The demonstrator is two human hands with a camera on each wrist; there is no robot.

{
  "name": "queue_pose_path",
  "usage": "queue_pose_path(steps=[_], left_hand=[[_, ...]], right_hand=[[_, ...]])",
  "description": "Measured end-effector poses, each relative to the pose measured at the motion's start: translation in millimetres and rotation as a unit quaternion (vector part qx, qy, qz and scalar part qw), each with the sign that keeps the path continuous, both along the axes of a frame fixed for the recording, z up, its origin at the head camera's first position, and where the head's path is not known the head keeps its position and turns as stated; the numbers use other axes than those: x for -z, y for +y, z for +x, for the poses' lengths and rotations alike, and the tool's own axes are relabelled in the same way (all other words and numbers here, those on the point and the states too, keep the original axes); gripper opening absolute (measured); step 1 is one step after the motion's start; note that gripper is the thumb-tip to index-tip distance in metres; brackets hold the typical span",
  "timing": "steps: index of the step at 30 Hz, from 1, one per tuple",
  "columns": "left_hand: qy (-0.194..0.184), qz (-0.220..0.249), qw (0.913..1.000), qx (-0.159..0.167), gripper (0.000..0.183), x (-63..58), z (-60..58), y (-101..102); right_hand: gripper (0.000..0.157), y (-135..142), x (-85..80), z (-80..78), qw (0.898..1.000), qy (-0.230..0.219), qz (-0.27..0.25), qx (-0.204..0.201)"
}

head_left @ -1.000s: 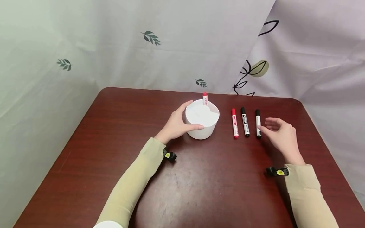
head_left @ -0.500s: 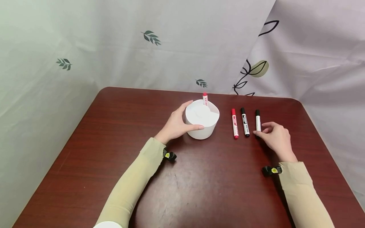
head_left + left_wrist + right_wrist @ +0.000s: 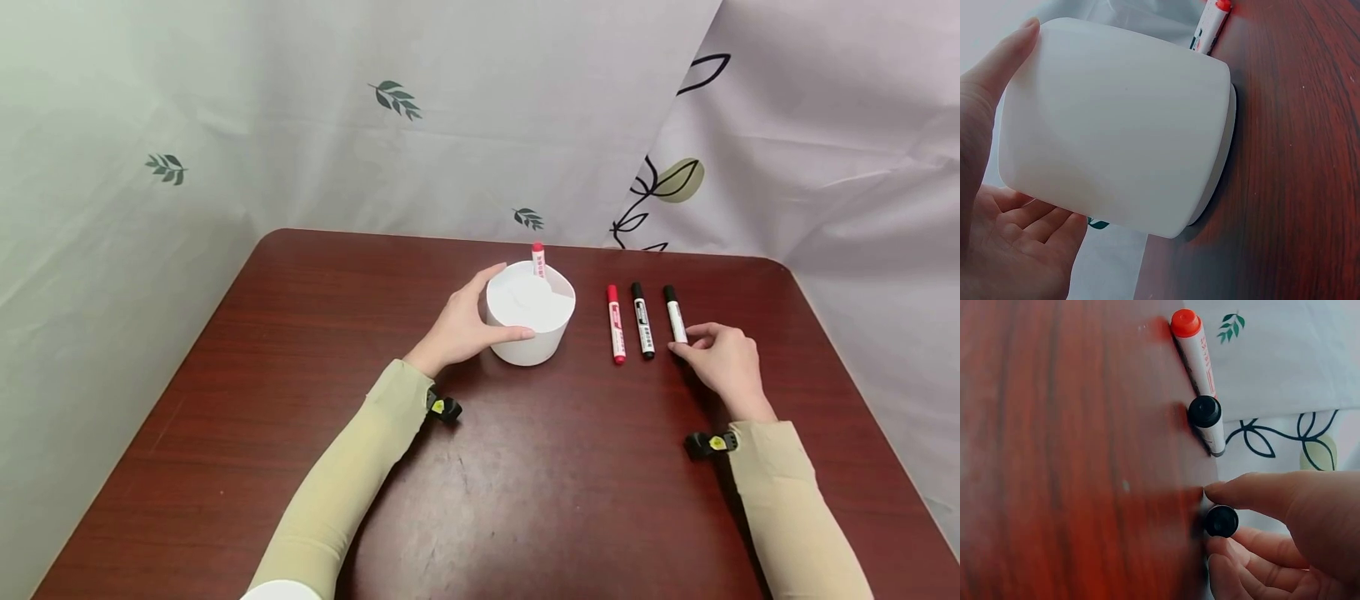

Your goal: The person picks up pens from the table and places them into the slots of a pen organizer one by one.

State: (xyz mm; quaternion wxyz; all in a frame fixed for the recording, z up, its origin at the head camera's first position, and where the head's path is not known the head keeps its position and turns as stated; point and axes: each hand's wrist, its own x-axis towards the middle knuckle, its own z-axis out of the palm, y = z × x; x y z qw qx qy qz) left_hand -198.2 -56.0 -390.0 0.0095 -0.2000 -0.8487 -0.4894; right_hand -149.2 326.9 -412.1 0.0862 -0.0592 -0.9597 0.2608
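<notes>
My left hand [image 3: 463, 327] grips a white round container [image 3: 534, 340] from its left side, thumb along the front and fingers behind. One marker with a red cap [image 3: 538, 260] stands in it, its top above the rim. In the left wrist view, the container [image 3: 1116, 125] stands on the table with the hand around its upper part. At the right, my right hand [image 3: 723, 365] pinches the near end of a black-capped marker [image 3: 675, 319] between thumb and fingers. The right wrist view shows the marker's black end [image 3: 1222, 521] between thumb and fingers.
Two more markers lie side by side between the container and my right hand: a red one [image 3: 616, 327] and a black one [image 3: 642, 322]. The brown table [image 3: 525, 500] ends at a patterned curtain [image 3: 465, 167] behind and at the sides.
My right hand has moved left and closed on the near end of the rightmost black marker, which now lies tilted, its far end shifted left. The left hand and container have stayed in place.
</notes>
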Motion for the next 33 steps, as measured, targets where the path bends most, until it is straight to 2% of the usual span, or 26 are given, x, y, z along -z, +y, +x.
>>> queue_pose_path(steps=[9,15,18,21,28,33], left_hand=[[-0.009,0.004,0.9999,0.003,0.105,-1.1,1.1,1],[-0.009,0.006,0.9999,0.002,0.105,-1.3,0.9,1],[-0.007,0.006,1.0000,0.002,0.107,-1.5,0.6,0],[-0.005,0.006,1.0000,0.003,0.108,-1.4,0.3,-1],[-0.003,0.003,1.0000,0.001,0.106,-0.9,-0.1,-1],[-0.002,0.004,1.0000,0.000,0.104,-0.6,0.0,0]], right_hand=[[0.034,3,-1.7,3.5,1.000,0.013,-0.013,0.012],[0.030,3,-9.4,2.1,0.995,0.053,-0.043,0.068],[0.028,2,-15.4,0.6,0.991,0.069,-0.062,0.099],[0.026,2,-23.6,1.3,0.986,0.080,-0.097,0.111],[0.019,-3,-43.1,5.5,0.965,0.128,-0.197,0.115],[0.017,-8,-53.3,8.0,0.956,0.148,-0.230,0.104]])
